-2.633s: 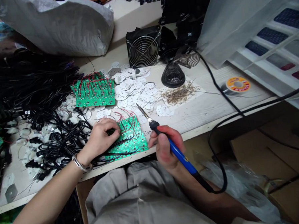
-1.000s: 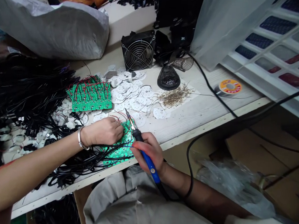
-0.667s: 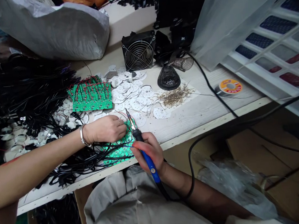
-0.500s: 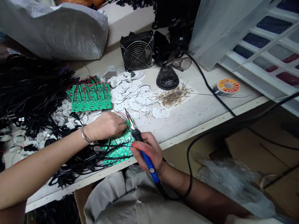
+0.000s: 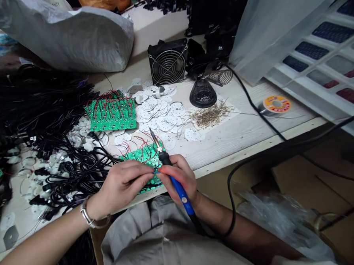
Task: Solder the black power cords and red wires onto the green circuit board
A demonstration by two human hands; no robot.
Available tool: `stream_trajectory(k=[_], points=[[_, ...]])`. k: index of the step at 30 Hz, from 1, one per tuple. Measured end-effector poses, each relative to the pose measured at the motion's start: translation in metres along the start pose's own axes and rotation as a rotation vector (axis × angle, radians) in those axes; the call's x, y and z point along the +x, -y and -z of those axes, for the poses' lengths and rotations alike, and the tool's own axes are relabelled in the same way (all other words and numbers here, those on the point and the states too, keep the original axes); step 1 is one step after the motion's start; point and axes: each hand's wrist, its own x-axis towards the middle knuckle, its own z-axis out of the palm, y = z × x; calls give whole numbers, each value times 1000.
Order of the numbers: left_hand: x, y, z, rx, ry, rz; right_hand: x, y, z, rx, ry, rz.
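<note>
My right hand point(image 5: 181, 175) is closed around a soldering iron point(image 5: 180, 189) with a blue handle; its metal tip points up and away over the bench. Its thumb and forefinger also pinch a thin blue wire point(image 5: 156, 172). My left hand point(image 5: 123, 182) is closed, its thumb and fingertips meeting on the same wire, almost touching the right fingertips. Below both hands lies a green circuit board panel point(image 5: 142, 154) with red and black wires standing up from it. Black cables point(image 5: 75, 173) bunch left of my left hand, which hides part of them.
Another wired circuit board stack point(image 5: 112, 118) lies behind, beside white discs point(image 5: 155, 112). Farther back stand a fan point(image 5: 169, 65) and an iron stand point(image 5: 203, 93). A solder spool point(image 5: 275, 104) sits at right near plastic drawers point(image 5: 307, 78). The iron's cord point(image 5: 231, 185) loops off the bench edge.
My left hand has moved from the board's wires down toward me, to the blue wire at my right fingertips. The black cables over the board have shifted left. The right hand keeps the iron.
</note>
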Motion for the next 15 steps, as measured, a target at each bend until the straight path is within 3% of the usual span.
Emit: stream_trajectory(k=[5,9,15], points=[[-8,0,-13,-36,-153,123,2,6,-5,24,4,-46],[-6,5,-10,16,-176,166,4,8,-8,-34,9,-29],[7,29,-12,198,-194,247,6,1,7,-56,-107,5]])
